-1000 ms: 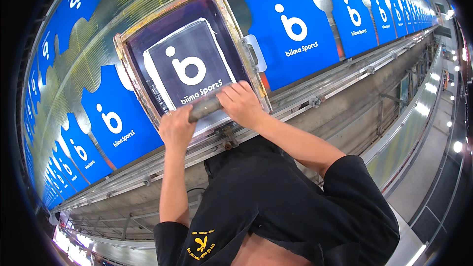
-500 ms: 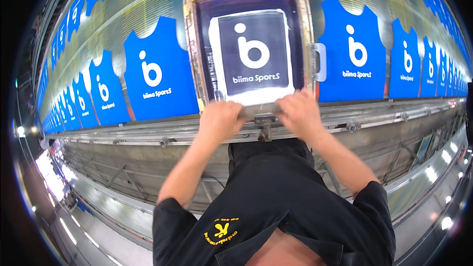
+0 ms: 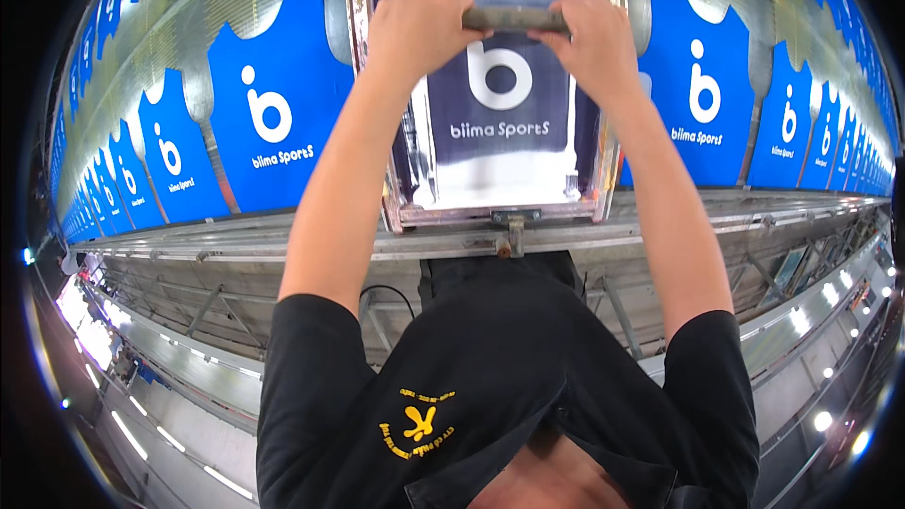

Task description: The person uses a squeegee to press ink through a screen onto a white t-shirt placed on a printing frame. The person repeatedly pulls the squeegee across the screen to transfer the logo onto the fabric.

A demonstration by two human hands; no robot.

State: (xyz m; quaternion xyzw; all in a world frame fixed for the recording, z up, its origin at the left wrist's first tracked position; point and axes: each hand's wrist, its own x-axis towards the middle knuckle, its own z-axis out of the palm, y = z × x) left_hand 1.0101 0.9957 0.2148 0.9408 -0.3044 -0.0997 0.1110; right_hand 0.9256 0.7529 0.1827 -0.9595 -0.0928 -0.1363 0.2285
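Observation:
A squeegee (image 3: 514,18) with a grey-brown bar lies across the far part of a screen printing frame (image 3: 615,0). My left hand (image 3: 419,30) is closed round the bar's left end, and my right hand (image 3: 596,42) grips the right end. Both arms stretch forward over the frame. Through the dark purple mesh shows a white round logo with lettering (image 3: 500,85). White ink (image 3: 500,184) lies in a band along the mesh's near edge. The squeegee's blade is hidden behind the bar and my fingers.
Blue cut shirt panels (image 3: 269,85) with white prints lie in a row on the long table, left and right of the frame; another blue panel (image 3: 699,85) is close by on the right. A metal rail (image 3: 311,236) with a bracket (image 3: 510,231) runs along the near edge.
Both hands have pushed the squeegee from the frame's near edge to its far part. White ink now shows uncovered near me, and my arms are straighter.

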